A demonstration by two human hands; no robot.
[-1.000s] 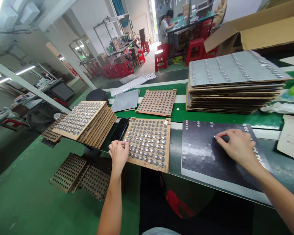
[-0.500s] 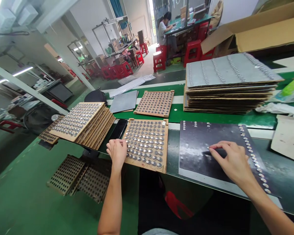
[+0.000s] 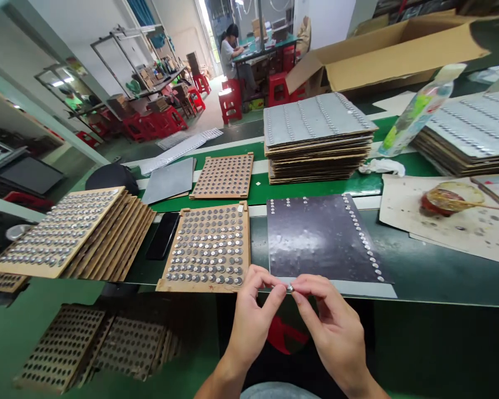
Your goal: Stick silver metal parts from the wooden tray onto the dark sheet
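Note:
My left hand (image 3: 255, 313) and my right hand (image 3: 332, 327) meet over the table's front edge, thumb and forefinger pinched on each. Between their fingertips is a small shiny round metal piece (image 3: 290, 288), mostly covered by the fingers. Just left of them lies a wooden board (image 3: 203, 287) with rows of round metal discs, many bearing a small bright part on top. Behind the hands is a dark sheet (image 3: 316, 238) with a column of small round metal pieces down its right side and a few along its top edge.
Stacked boards (image 3: 108, 238) and a black phone (image 3: 163, 235) are at left. Another disc board (image 3: 223, 174) lies behind. A tall stack of grey sheets (image 3: 316, 127) stands at the back, near a bottle (image 3: 419, 111). A round dish (image 3: 451, 198) with a stick rests at right.
My left hand has moved right from the disc board, and my right hand has come back from the dark sheet; they now meet at the small metal piece. The view has turned right.

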